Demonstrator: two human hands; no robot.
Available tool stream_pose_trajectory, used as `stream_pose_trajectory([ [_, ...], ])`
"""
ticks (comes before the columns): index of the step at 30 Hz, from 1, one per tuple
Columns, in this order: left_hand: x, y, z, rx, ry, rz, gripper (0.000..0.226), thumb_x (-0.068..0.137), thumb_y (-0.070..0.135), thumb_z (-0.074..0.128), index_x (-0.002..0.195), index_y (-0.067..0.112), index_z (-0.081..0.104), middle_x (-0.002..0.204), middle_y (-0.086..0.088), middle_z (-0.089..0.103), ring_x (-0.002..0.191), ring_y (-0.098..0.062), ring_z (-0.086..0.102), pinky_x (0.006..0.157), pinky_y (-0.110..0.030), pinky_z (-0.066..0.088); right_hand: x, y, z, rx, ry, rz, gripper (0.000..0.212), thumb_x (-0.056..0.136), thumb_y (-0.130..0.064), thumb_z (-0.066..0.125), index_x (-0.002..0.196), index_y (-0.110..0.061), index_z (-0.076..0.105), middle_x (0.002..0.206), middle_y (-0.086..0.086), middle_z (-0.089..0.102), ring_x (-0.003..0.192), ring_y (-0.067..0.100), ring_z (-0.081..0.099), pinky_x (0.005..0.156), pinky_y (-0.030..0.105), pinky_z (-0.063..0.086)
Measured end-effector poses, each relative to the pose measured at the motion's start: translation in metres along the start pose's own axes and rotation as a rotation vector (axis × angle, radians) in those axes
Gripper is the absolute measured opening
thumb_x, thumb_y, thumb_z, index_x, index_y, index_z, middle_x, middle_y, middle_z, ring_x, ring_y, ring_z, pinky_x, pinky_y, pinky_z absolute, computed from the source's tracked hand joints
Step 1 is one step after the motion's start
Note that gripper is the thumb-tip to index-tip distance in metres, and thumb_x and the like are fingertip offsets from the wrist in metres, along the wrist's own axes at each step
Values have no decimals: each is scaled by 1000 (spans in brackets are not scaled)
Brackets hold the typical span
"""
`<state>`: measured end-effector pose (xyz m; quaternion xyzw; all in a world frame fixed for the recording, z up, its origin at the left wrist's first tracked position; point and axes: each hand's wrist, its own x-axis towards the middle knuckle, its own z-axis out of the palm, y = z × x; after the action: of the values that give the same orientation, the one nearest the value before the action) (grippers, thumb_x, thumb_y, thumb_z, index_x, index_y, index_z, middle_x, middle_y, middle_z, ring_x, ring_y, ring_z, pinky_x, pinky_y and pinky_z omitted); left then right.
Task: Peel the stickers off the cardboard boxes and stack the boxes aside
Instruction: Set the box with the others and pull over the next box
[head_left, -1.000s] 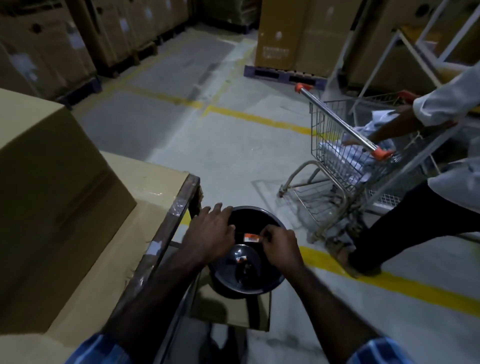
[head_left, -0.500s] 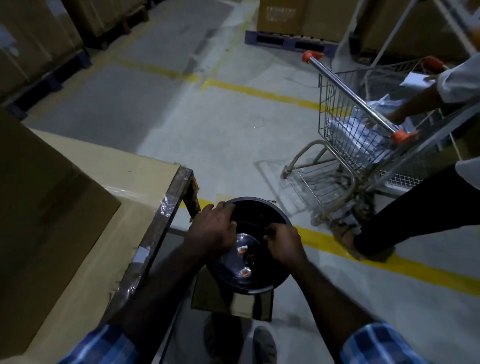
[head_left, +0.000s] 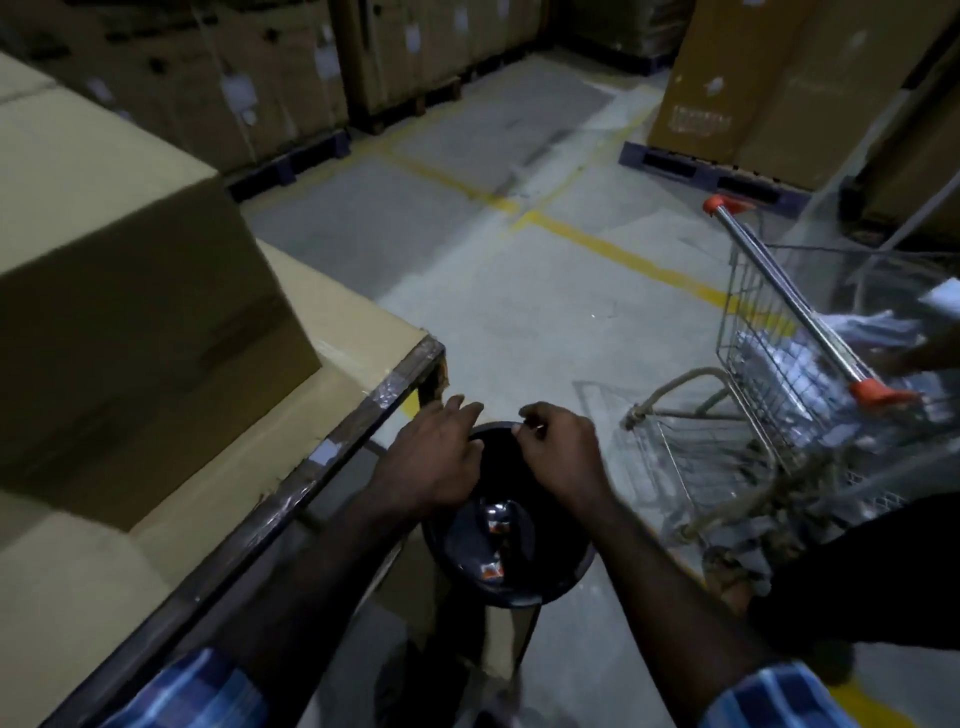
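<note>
Stickers (head_left: 493, 569) lie in the bin (head_left: 506, 577), below both hands' grip.

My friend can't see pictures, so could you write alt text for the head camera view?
A person's left hand and right hand hover over a round black bin with small orange-and-white scraps inside, the right fingertips pinched together. A cardboard box sits to the left, and a wire shopping cart stands on the warehouse floor to the right.
</note>
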<state>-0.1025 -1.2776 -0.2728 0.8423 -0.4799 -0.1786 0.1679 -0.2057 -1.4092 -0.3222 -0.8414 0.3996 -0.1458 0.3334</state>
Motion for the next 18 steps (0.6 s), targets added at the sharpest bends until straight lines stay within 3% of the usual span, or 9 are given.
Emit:
stream_pose_trajectory([
  [5, -47, 1, -37, -50, 178, -35, 38, 92, 20, 46, 128, 8, 51, 133, -13, 52, 122, -30, 46, 99, -35, 34, 2, -57, -13, 142, 82, -164, 18, 86, -24, 67, 103, -19, 72, 88, 0, 74, 79, 16, 68, 86, 33, 53],
  [8, -86, -5, -62, -81, 305, -43, 46, 96, 16, 46, 142, 17, 39, 149, -1, 37, 134, -18, 29, 101, -15, 17, -9, -99, -13, 216, 129, -250, 14, 85, -22, 67, 98, -22, 73, 83, -2, 73, 78, 15, 68, 84, 32, 54],
  [11, -126, -25, -80, -73, 407, -94, 49, 99, 22, 43, 147, 21, 32, 157, 0, 25, 142, -15, 22, 108, -17, 12, -28, -152, -7, 297, 151, -350, 16, 85, -19, 66, 100, -19, 73, 89, -1, 74, 79, 13, 68, 82, 28, 53],
  [15, -198, -56, -111, -32, 560, -147, 52, 97, 29, 43, 147, 23, 32, 157, 2, 24, 144, -14, 20, 116, -22, 12, -74, -231, 10, 371, 164, -499, 16, 87, -21, 65, 101, -18, 73, 88, -3, 73, 77, 10, 67, 77, 23, 50],
  [18, -268, -80, -138, 19, 664, -184, 52, 97, 25, 45, 147, 22, 32, 157, 4, 23, 144, -11, 18, 113, -13, 6, -124, -294, 31, 427, 146, -637, 15, 87, -21, 67, 100, -17, 73, 86, -4, 72, 76, 7, 65, 74, 15, 45],
])
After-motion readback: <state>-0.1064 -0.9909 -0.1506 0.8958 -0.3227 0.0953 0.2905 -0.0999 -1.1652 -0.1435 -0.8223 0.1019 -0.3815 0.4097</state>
